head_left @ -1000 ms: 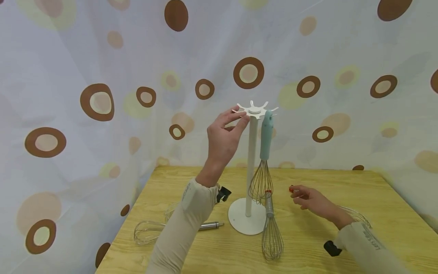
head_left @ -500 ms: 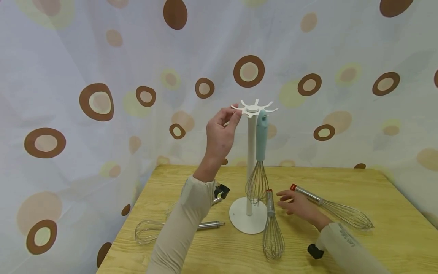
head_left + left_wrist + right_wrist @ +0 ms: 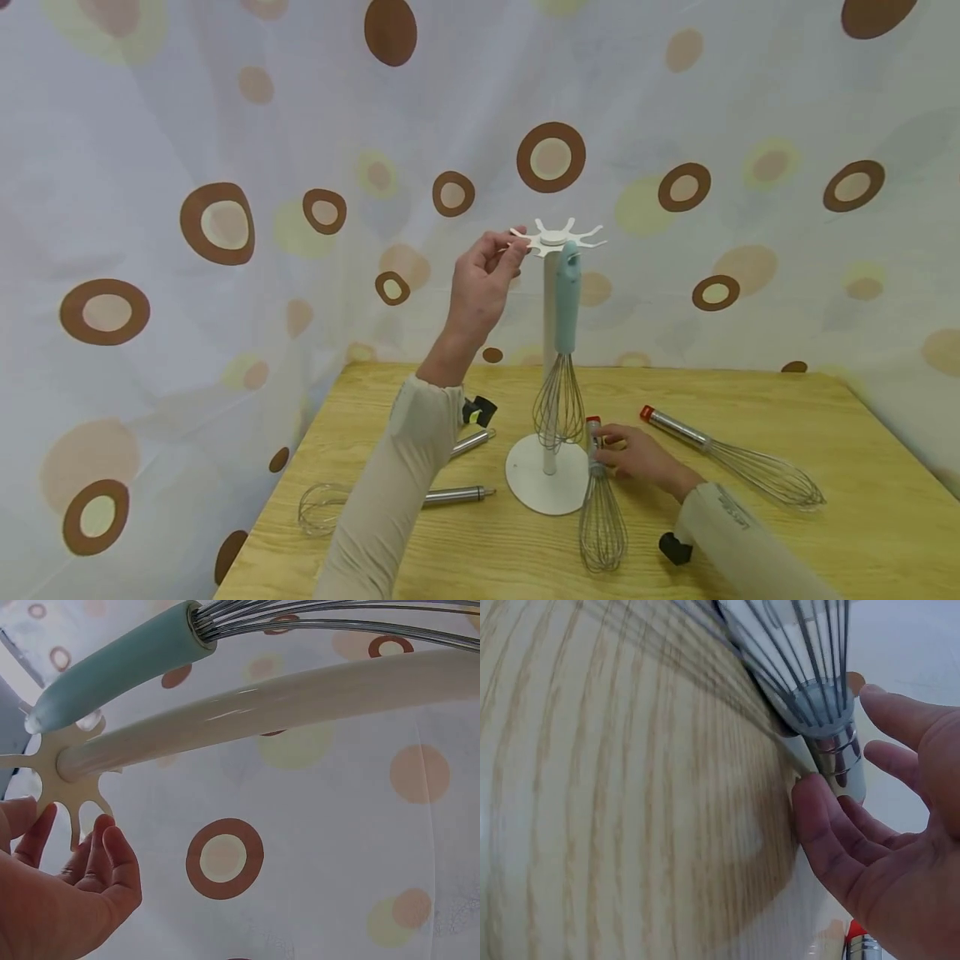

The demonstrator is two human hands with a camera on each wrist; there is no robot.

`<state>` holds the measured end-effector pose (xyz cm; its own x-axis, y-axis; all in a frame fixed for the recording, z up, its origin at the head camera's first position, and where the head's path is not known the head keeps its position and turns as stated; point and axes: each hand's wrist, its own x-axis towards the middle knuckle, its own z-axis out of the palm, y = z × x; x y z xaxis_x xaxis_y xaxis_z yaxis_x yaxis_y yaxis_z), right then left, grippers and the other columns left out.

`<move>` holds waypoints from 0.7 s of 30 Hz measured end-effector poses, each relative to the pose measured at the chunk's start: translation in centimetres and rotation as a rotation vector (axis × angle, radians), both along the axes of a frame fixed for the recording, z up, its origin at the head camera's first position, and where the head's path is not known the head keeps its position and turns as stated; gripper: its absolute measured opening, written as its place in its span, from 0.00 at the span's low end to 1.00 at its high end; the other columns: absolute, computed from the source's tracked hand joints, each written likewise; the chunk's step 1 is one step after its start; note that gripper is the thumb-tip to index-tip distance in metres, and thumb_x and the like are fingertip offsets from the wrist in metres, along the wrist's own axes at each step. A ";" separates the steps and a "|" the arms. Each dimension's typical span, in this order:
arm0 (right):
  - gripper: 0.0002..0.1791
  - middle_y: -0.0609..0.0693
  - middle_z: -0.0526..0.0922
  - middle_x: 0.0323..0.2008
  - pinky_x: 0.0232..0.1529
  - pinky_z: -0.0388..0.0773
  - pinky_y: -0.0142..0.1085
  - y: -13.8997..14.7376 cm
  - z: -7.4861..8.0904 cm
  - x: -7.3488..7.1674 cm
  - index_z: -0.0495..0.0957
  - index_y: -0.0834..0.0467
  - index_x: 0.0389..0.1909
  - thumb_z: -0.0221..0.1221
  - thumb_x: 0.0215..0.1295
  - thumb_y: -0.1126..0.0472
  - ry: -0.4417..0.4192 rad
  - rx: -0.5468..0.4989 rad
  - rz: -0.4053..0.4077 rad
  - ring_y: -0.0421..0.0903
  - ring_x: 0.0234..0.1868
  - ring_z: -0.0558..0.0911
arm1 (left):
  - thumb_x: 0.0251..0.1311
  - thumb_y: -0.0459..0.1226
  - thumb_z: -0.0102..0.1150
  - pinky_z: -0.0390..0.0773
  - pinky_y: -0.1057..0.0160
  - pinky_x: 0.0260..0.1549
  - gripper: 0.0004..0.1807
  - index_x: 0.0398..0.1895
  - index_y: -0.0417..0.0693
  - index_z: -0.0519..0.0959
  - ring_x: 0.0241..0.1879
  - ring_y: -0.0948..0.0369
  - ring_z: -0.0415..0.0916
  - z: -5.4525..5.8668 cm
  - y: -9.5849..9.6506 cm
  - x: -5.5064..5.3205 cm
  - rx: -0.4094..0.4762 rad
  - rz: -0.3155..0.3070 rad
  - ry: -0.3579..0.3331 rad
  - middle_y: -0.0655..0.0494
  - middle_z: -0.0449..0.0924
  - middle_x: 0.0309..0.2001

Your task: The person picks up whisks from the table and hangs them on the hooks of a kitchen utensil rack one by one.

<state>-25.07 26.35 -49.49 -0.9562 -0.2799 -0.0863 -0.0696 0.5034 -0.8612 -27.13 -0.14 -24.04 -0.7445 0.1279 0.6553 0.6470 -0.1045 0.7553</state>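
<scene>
A white stand (image 3: 550, 325) with a star-shaped top of hooks rises from a round base. My left hand (image 3: 480, 283) pinches one of its hooks between thumb and fingers, seen also in the left wrist view. From a front hook hangs a whisk with a light blue handle (image 3: 567, 308). Below it, a steel whisk (image 3: 602, 517) with a red-tipped handle lies on the table, its handle end by the base. My right hand (image 3: 637, 454) is beside that handle; in the right wrist view, its loosely bent fingers (image 3: 821, 832) reach right to the handle without closing round it.
Another red-tipped steel whisk (image 3: 735, 454) lies to the right on the wooden table (image 3: 480, 558). Left of the base are two steel whisk handles (image 3: 457, 495), partly hidden behind my left sleeve (image 3: 386, 492). A dotted curtain (image 3: 300, 125) hangs behind.
My right hand has moved left, away from the right-hand whisk to the whisk by the base. The stand's top has turned, carrying the blue-handled whisk slightly left.
</scene>
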 end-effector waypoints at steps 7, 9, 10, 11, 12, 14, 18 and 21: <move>0.28 0.66 0.71 0.52 0.31 0.79 0.40 -0.3 -0.2 -0.7 0.69 0.64 0.61 0.61 0.64 0.55 0.036 0.069 0.042 0.47 0.35 0.79 | 0.67 0.35 0.53 0.76 0.66 0.43 0.10 0.42 0.34 0.76 0.50 0.56 0.77 0.1 -0.2 -0.2 -0.016 -0.022 -0.021 0.44 0.73 0.59; 0.29 0.66 0.72 0.50 0.30 0.79 0.40 -0.3 -0.2 -0.8 0.69 0.65 0.61 0.61 0.64 0.55 0.055 0.087 0.067 0.47 0.33 0.79 | 0.67 0.35 0.53 0.76 0.65 0.43 0.10 0.43 0.34 0.76 0.51 0.55 0.77 0.1 -0.2 -0.2 -0.021 -0.023 -0.026 0.45 0.73 0.59; 0.29 0.66 0.73 0.49 0.29 0.79 0.39 -0.3 -0.2 -0.9 0.69 0.65 0.61 0.61 0.64 0.54 0.059 0.092 0.074 0.47 0.32 0.79 | 0.67 0.35 0.53 0.76 0.65 0.44 0.10 0.43 0.34 0.76 0.51 0.55 0.77 0.1 -0.2 -0.2 -0.023 -0.023 -0.027 0.45 0.73 0.59; 0.30 0.66 0.73 0.48 0.29 0.79 0.39 -0.3 -0.2 -1.0 0.69 0.66 0.61 0.61 0.63 0.54 0.060 0.097 0.082 0.47 0.32 0.79 | 0.67 0.35 0.53 0.76 0.65 0.44 0.10 0.43 0.34 0.76 0.51 0.56 0.77 0.1 -0.2 -0.2 -0.025 -0.022 -0.028 0.45 0.73 0.59; 0.30 0.66 0.74 0.48 0.29 0.79 0.39 -0.3 -0.2 -1.1 0.68 0.66 0.61 0.61 0.63 0.54 0.057 0.096 0.089 0.46 0.31 0.79 | 0.67 0.35 0.53 0.76 0.65 0.44 0.10 0.42 0.34 0.76 0.51 0.56 0.77 0.2 -0.2 -0.2 -0.027 -0.019 -0.028 0.46 0.73 0.59; 0.30 0.67 0.73 0.48 0.28 0.80 0.39 -0.2 -0.2 -1.3 0.67 0.67 0.62 0.61 0.64 0.55 0.035 0.072 0.105 0.47 0.31 0.80 | 0.67 0.36 0.53 0.76 0.64 0.44 0.11 0.43 0.35 0.76 0.50 0.57 0.77 0.1 -0.2 -0.2 -0.031 -0.014 -0.026 0.47 0.74 0.59; 0.31 0.66 0.72 0.49 0.30 0.81 0.42 -0.1 -0.1 -1.4 0.64 0.69 0.63 0.61 0.64 0.58 -0.043 -0.012 0.111 0.49 0.34 0.80 | 0.67 0.36 0.53 0.76 0.64 0.45 0.10 0.43 0.36 0.76 0.50 0.60 0.77 0.1 -0.2 -0.2 -0.040 -0.009 -0.017 0.47 0.74 0.59; 0.32 0.66 0.71 0.49 0.31 0.81 0.43 0.0 -0.1 -1.5 0.63 0.69 0.64 0.62 0.63 0.60 -0.066 -0.036 0.122 0.49 0.36 0.79 | 0.67 0.36 0.53 0.76 0.64 0.46 0.10 0.43 0.37 0.76 0.50 0.61 0.77 0.1 -0.3 -0.2 -0.047 -0.007 -0.017 0.47 0.73 0.59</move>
<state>-26.57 26.36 -49.55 -0.9074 -0.3978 -0.1355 -0.0714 0.4637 -0.8831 -27.33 -0.40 -23.93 -0.7543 0.1640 0.6357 0.6334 -0.0730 0.7704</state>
